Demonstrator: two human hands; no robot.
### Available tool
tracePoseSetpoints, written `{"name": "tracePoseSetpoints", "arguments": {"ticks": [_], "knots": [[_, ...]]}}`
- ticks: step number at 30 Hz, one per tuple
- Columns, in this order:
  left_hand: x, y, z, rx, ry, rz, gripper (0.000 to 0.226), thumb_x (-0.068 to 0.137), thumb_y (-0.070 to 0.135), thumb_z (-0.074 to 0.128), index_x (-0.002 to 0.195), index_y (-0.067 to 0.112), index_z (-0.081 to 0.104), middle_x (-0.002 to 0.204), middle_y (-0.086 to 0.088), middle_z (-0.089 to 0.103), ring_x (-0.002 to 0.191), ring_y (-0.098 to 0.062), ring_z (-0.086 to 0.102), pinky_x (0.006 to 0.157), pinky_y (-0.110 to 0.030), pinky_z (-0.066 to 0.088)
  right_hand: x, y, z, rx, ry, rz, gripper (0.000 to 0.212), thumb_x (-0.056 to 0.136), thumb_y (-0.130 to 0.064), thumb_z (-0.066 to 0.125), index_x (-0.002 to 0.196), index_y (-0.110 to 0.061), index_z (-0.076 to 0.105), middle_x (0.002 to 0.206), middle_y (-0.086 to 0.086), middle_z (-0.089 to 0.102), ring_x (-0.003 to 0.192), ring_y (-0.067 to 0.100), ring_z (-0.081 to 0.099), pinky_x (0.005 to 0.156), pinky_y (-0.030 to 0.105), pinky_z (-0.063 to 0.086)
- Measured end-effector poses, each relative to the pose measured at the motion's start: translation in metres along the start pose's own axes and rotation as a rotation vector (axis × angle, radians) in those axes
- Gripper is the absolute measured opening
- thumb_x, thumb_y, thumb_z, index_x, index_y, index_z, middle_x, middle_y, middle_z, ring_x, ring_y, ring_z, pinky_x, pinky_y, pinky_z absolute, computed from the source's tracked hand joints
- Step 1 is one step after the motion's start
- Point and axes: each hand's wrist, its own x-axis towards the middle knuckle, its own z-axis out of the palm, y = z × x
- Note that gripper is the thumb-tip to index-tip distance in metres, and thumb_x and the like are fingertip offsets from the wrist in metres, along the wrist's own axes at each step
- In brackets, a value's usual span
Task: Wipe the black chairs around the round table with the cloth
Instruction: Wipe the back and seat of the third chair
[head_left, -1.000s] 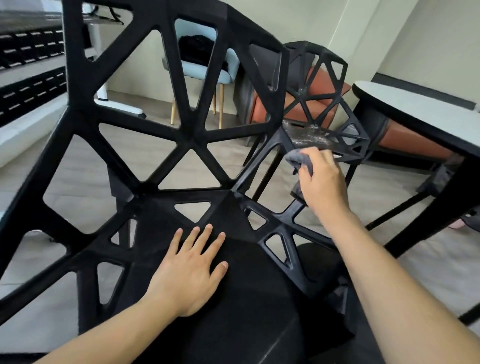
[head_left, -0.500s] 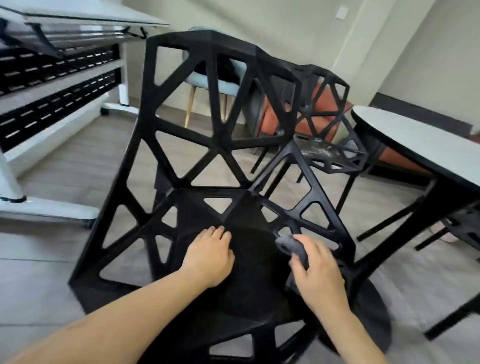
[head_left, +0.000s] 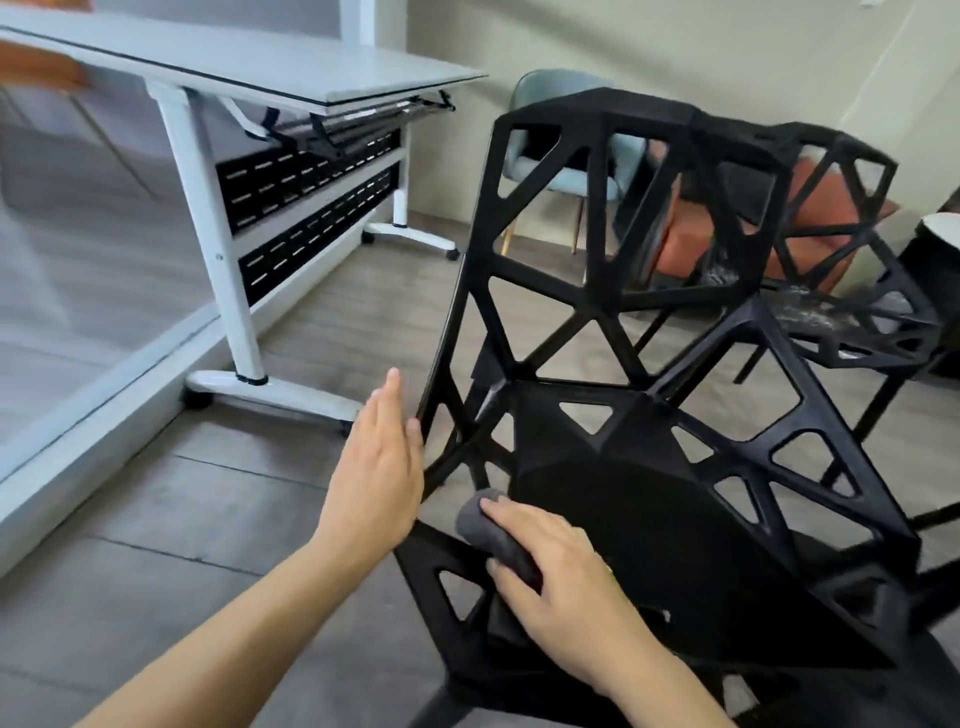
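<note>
Grey wood-look floor (head_left: 218, 499) runs under everything, and nearest to the camera the right hand (head_left: 561, 577) presses a small grey cloth (head_left: 491, 525) on the front left edge of the seat of the near black chair (head_left: 649, 467). The fingers lie over the cloth and curl a little round it, so it is held and pushed at the same moment. The left hand (head_left: 376, 462) is flat with straight fingers and holds nothing; its edge touches the left frame bar of the chair, or is just beside it (the picture is a little blurred there).

The cloth looks soft and light and should fold easily round the thin bars. The chair seems stiff and hard, probably rather heavy, and its open triangles give many places to take hold; I think the left bar or the top of the backrest is best for steadying it.

Farther away, a second black chair (head_left: 852, 322) stands behind the first, with pale marks on its seat. To the left is a white folding table (head_left: 249, 67), and a pale blue chair (head_left: 566, 156) is near the wall.
</note>
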Motion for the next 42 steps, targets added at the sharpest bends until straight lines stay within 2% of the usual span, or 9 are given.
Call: {"name": "tracePoseSetpoints", "arguments": {"ticks": [3,7,10,12,17,23,31,37,42], "knots": [[-0.005,0.002,0.006,-0.117,-0.138,-0.128,0.042,0.107,0.042,0.023,0.145,0.034,0.039,0.132,0.005,0.062,0.123,-0.023,0.054,0.102,-0.042,0.043,0.029,0.04,-0.002,-0.122,0.04,-0.036,0.048,0.098,-0.038,0.054,0.145,-0.041,0.044,0.146,-0.022,0.045,0.133,0.0,0.04,0.109,0.027,0.033],[-0.009,0.003,0.009,0.006,-0.031,-0.071,0.036,0.109,0.03,0.026,0.138,0.019,0.044,0.107,-0.003,0.066,0.103,-0.032,0.06,0.079,-0.036,0.04,0.107,0.115,-0.02,-0.343,0.167,0.372,0.046,0.103,-0.04,0.045,0.146,-0.026,0.044,0.145,0.005,0.049,0.129,0.031,0.048,0.105,0.045,0.039],[-0.008,0.002,0.015,0.254,0.048,0.142,0.054,0.102,0.004,0.04,0.155,0.006,0.029,0.151,-0.013,0.044,0.14,-0.031,0.04,0.109,-0.039,0.038,0.126,0.12,-0.015,-0.363,0.244,0.458,0.043,0.103,-0.039,0.043,0.142,-0.021,0.046,0.143,0.009,0.051,0.128,0.034,0.047,0.104,0.049,0.038],[-0.001,0.0,0.018,0.417,0.018,0.334,0.058,0.098,0.001,0.043,0.154,0.004,0.031,0.16,-0.015,0.032,0.151,-0.033,0.024,0.121,-0.046,0.025,0.12,0.102,-0.003,-0.312,0.204,0.354,0.045,0.101,-0.036,0.046,0.144,-0.022,0.045,0.145,0.006,0.049,0.13,0.033,0.046,0.105,0.048,0.036],[-0.014,0.017,0.032,0.628,-0.152,0.493,0.049,0.098,0.03,0.038,0.138,0.009,0.056,0.152,-0.017,0.046,0.149,-0.035,0.027,0.122,-0.05,0.021,0.093,0.095,-0.004,-0.227,0.044,-0.039,0.05,0.099,-0.039,0.054,0.147,-0.029,0.045,0.146,-0.002,0.049,0.13,0.022,0.047,0.108,0.043,0.039],[-0.02,0.018,0.038,0.594,-0.222,0.434,0.034,0.097,0.028,0.036,0.099,0.016,0.068,0.111,-0.007,0.071,0.121,-0.03,0.06,0.112,-0.041,0.039,0.129,0.179,-0.054,-0.511,0.361,0.543,0.041,0.102,-0.035,0.044,0.138,-0.016,0.049,0.137,0.016,0.052,0.124,0.041,0.05,0.1,0.05,0.042],[-0.021,0.019,0.04,0.516,-0.146,0.464,0.023,0.097,0.02,0.039,0.083,0.017,0.057,0.09,-0.006,0.067,0.107,-0.031,0.064,0.109,-0.041,0.042,0.188,0.099,0.002,-0.236,0.278,0.199,0.038,0.098,-0.031,0.05,0.135,-0.021,0.056,0.136,0.007,0.056,0.125,0.034,0.049,0.104,0.049,0.037],[-0.021,0.023,0.035,0.551,-0.164,0.433,0.021,0.093,0.016,0.045,0.079,0.011,0.059,0.085,-0.012,0.069,0.096,-0.035,0.064,0.101,-0.043,0.045,0.065,0.091,-0.018,-0.191,0.197,0.184,0.03,0.089,-0.033,0.059,0.117,-0.027,0.066,0.118,-0.001,0.062,0.11,0.025,0.055,0.098,0.047,0.042],[-0.024,0.024,0.027,0.588,-0.225,0.479,0.021,0.092,0.014,0.047,0.084,0.007,0.065,0.086,-0.014,0.071,0.089,-0.037,0.066,0.101,-0.047,0.046,-0.058,0.079,-0.035,-0.36,0.498,0.453,0.038,0.087,-0.04,0.048,0.118,-0.029,0.067,0.112,0.001,0.065,0.104,0.028,0.057,0.089,0.046,0.044]]}}
